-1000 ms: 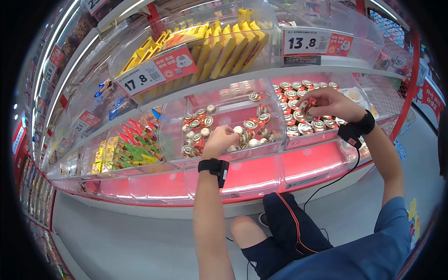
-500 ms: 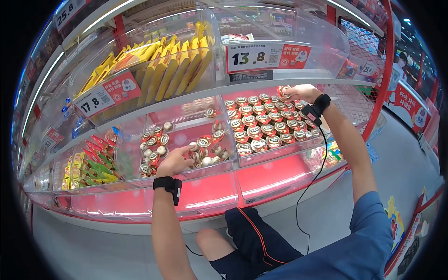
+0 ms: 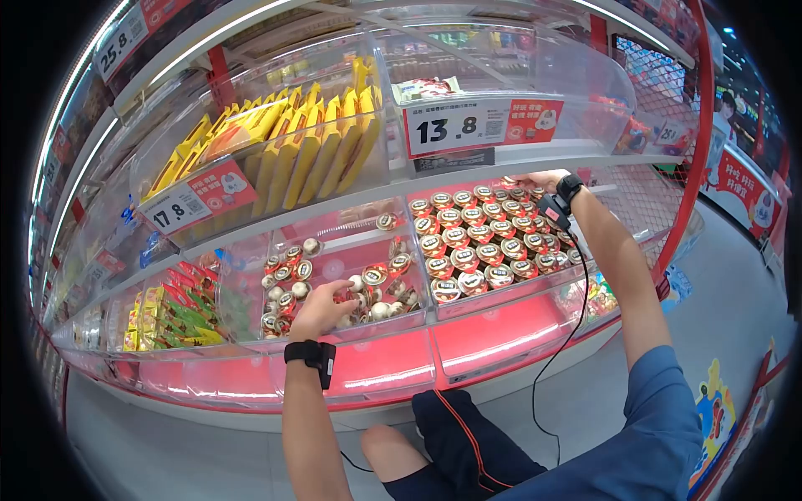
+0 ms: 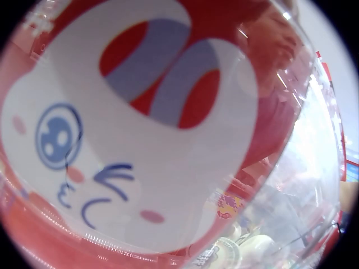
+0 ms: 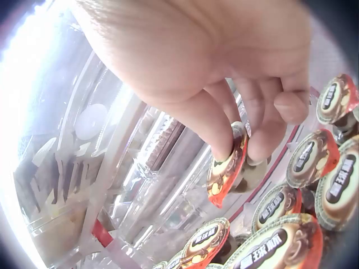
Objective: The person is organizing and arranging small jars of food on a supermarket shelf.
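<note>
My right hand reaches to the back of the right-hand bin in the head view. In the right wrist view its thumb and fingers pinch a small snack cup with a brown and cream printed lid and red edge, tilted on its side. Upright cups of the same kind stand in rows just below it. My left hand rests low over the middle bin, fingers loosely extended, with the index fingertip beside jumbled cups, several of them showing white bottoms. The left wrist view does not show that hand.
Clear plastic walls divide the bins. Above them hangs a shelf with yellow packets and price cards. Red and green packets lie at left; a red wire-mesh panel borders the right. A cartoon card fills the left wrist view.
The head view has turned to the right. My right hand has carried the snack cup from over the rows to the bin's back. The left hand stays over the middle bin, fingers extended further.
</note>
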A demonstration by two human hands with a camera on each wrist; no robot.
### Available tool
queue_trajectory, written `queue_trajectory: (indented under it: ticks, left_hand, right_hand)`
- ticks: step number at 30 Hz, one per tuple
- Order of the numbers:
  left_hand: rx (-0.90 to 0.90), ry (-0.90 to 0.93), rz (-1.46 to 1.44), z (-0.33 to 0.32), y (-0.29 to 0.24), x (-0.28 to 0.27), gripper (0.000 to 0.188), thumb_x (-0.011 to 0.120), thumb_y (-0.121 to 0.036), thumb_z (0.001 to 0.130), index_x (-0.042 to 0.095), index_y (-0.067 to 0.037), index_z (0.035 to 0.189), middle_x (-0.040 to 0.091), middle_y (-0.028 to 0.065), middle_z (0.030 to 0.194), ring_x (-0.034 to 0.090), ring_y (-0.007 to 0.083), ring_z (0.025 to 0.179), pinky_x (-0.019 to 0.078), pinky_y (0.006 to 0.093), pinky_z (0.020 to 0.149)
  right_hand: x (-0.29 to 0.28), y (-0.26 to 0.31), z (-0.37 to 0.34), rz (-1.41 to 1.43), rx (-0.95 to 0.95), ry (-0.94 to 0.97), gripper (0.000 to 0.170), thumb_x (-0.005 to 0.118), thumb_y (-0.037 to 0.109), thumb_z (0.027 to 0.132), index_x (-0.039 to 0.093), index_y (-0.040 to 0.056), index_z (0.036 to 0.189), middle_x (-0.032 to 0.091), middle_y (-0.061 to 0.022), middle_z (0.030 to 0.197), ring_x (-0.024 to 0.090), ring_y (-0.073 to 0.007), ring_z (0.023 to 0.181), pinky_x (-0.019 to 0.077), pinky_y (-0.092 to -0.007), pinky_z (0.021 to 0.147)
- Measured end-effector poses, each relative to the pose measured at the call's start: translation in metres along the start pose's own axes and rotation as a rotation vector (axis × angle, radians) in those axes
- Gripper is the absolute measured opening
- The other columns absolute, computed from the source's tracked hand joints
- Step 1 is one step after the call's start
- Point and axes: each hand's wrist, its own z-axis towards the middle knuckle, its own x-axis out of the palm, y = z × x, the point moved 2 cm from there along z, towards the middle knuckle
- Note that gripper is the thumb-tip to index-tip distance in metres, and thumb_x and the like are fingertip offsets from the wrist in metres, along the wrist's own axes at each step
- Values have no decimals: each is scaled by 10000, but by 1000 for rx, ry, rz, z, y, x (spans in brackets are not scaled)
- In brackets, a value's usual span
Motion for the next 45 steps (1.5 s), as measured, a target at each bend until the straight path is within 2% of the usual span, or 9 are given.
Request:
queue_trajectory:
  ticks: [7,12,15,18,33,36,39,43,45]
  left_hand:
    - [-9,2,2,-1,-2,-1,534,687,-259,730,546,-64,1208,631,179,985,614,250,908,476,343,810]
    - [-29,5,-31,0,1,0,536,690,-261,729,547,-65,1207,634,170,969,615,241,892,478,335,796]
    - [-29,9,-43,0,1,0,536,690,-265,728,549,-66,1206,636,169,963,615,235,888,477,335,792]
    - [-18,0,-19,1,2,0,534,689,-268,728,552,-67,1203,637,165,957,615,229,885,477,334,789]
    - [-10,33,-90,2,4,1,445,677,-229,740,598,-51,1140,648,154,955,622,211,871,476,320,786]
    - [-11,36,-92,3,6,2,398,673,-214,740,622,-41,1095,653,152,947,625,211,863,476,316,786]
    - [-16,42,-88,3,4,2,372,670,-205,740,632,-34,1069,655,151,934,628,211,853,476,313,783]
    - [2,47,-82,3,5,1,359,669,-200,742,633,-27,1054,656,144,926,627,207,850,477,314,777]
    - [-7,41,-80,2,1,0,346,671,-204,744,635,-20,1035,655,144,917,628,209,847,479,318,776]
  right_hand:
    - [13,-9,11,-51,-1,77,207,638,217,822,653,32,914,579,-19,716,455,-116,556,370,-267,488]
    - [25,15,-20,-71,-7,9,273,672,131,774,642,-4,1009,662,-90,913,600,-170,814,469,-294,735]
    - [23,11,-15,-112,-3,-12,276,678,122,763,641,-12,1001,665,-97,886,603,-181,821,468,-300,751]
    - [21,3,-7,-162,-40,2,284,650,199,811,615,7,1018,616,-38,793,483,-102,583,425,-261,493]
    - [20,8,-19,-173,-96,43,280,582,201,859,618,45,1088,619,-42,791,558,-118,686,462,-275,510]
    - [19,11,-23,-97,-56,-1,253,623,83,791,623,3,1031,654,-102,904,596,-159,724,482,-287,625]
    - [16,13,-24,-173,-13,-109,246,620,141,811,620,10,1019,651,-92,922,595,-152,745,478,-286,615]
    - [28,66,-74,-629,-213,-252,230,527,171,866,601,22,1025,638,-144,996,607,-276,904,474,-360,751]
    - [41,74,-81,-679,-417,-54,245,502,126,861,600,42,1069,613,-166,1048,568,-336,985,447,-390,827]
